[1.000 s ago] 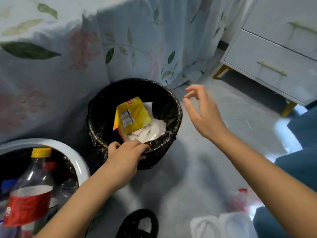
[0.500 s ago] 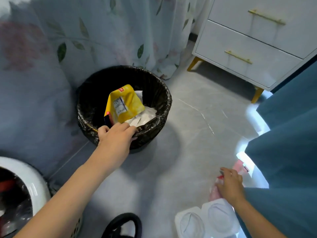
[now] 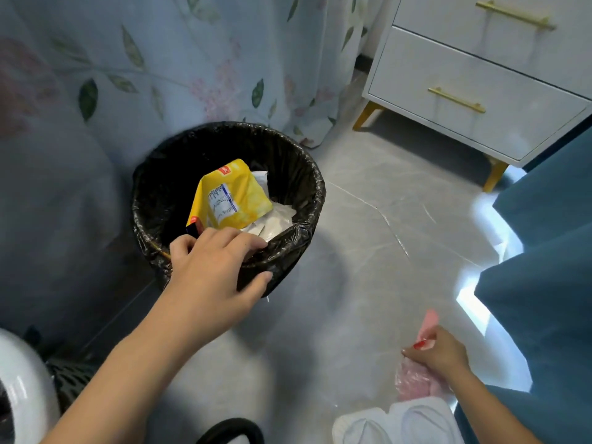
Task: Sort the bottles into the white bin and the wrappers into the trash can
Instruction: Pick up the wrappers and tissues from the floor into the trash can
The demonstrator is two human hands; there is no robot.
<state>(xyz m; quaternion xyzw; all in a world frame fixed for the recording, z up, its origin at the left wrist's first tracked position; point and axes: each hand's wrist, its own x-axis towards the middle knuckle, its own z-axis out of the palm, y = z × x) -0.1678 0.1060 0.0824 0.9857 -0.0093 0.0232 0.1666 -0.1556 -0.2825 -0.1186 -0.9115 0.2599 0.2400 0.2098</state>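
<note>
A round trash can lined with a black bag stands on the floor in the middle. Inside it a yellow wrapper leans upright over white papers. My left hand hangs over the can's near rim, fingers loosely curled, holding nothing. Low on the right, my right hand pinches a pink and clear plastic wrapper just above the floor. The white bin's rim shows at the bottom left corner; its contents are mostly out of frame.
A floral cloth hangs behind the can. A white drawer cabinet on gold legs stands at the back right. Blue fabric fills the right side. White slippers and a black curved object lie at the bottom edge.
My right hand dropped from beside the can to the floor at lower right and took hold of the pink wrapper. The view swung right, pushing the white bin almost out of frame.
</note>
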